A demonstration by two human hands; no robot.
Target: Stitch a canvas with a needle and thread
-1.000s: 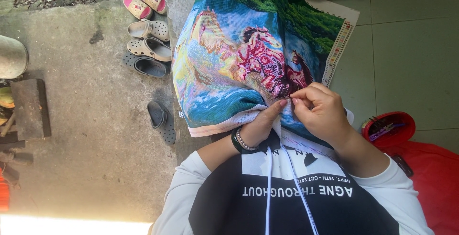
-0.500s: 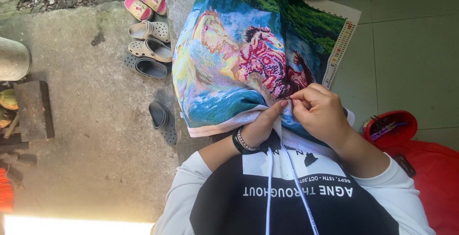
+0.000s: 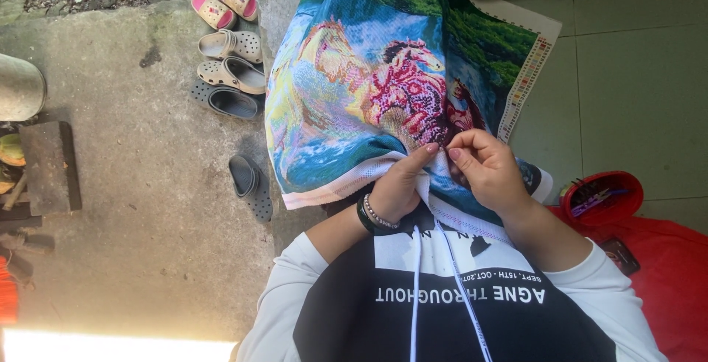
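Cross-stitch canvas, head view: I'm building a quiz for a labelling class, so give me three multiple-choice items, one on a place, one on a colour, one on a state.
1. Where is the red tub?
A. At the person's right side
B. Among the shoes
C. On top of the canvas

2. What colour are the sandals farthest from the person?
A. Black
B. Pink
C. Green

3. How is the left hand?
A. Flat on the floor
B. Holding a shoe
C. Pinching the cross-stitch canvas

Answers:
1. A, the tub lies beside the right forearm, away from the shoes.
2. B, both have pink insoles.
3. C, its thumb presses the cloth's folded edge, facing the right hand.
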